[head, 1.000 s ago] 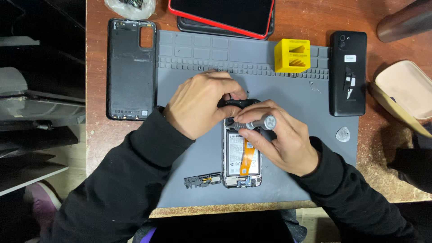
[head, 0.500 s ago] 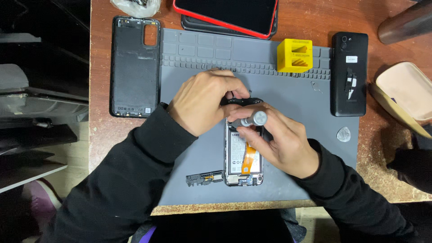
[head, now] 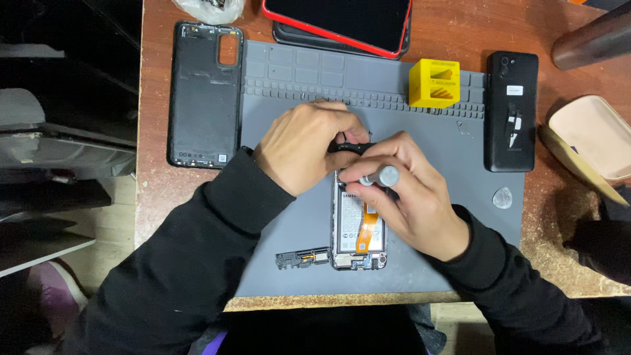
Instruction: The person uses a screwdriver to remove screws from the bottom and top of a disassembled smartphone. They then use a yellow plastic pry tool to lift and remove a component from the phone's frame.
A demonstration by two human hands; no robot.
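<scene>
An opened phone (head: 358, 233) lies on the grey work mat (head: 289, 98), its battery and an orange flex cable exposed. My right hand (head: 411, 194) grips a small screwdriver (head: 380, 177) with a round grey cap, tip down over the phone's upper part. My left hand (head: 303, 144) rests on the phone's top end and pinches a small black part (head: 348, 148) there. A loose black inner cover piece (head: 302, 258) lies just left of the phone's bottom end.
A black phone back cover (head: 204, 95) lies at the mat's left edge. A red-edged phone stack (head: 338, 23) sits at the back, a yellow block (head: 434, 82) and a black phone (head: 511, 112) to the right. A clear pick (head: 503, 197) and beige case (head: 588, 141) lie further right.
The view has shifted slightly. My right hand has turned the screwdriver a little and its cap sits a bit lower over the phone. The left hand stays in place.
</scene>
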